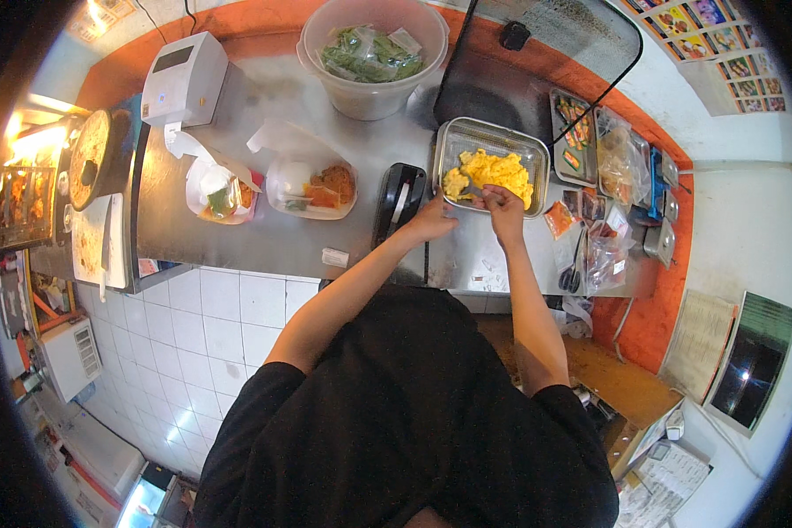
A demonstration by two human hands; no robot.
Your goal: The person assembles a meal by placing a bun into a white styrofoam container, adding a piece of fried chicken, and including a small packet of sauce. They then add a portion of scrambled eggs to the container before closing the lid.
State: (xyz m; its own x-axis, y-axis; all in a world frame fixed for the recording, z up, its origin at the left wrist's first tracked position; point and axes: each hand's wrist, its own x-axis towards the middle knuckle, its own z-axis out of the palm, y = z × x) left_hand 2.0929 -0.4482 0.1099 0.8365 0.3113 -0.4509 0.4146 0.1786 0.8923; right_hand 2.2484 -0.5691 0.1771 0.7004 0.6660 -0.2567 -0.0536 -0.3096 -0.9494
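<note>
Both hands were at a metal tray (454, 145).
Right hand (504, 204) pinched a utensil (472, 189) in yellow food (502, 169); left hand (433, 218) was beside the tray, grip unclear.

white receipt printer (178, 84), back left of table (268, 84) | wide plastic tub (361, 101), bagged leafy greens (370, 55) inside | black-handled scissors (572, 280), table right, beside clear plastic bag (604, 264) | food-photo poster (708, 31), upper right wall | white floor tiles (207, 308), lower left
</note>
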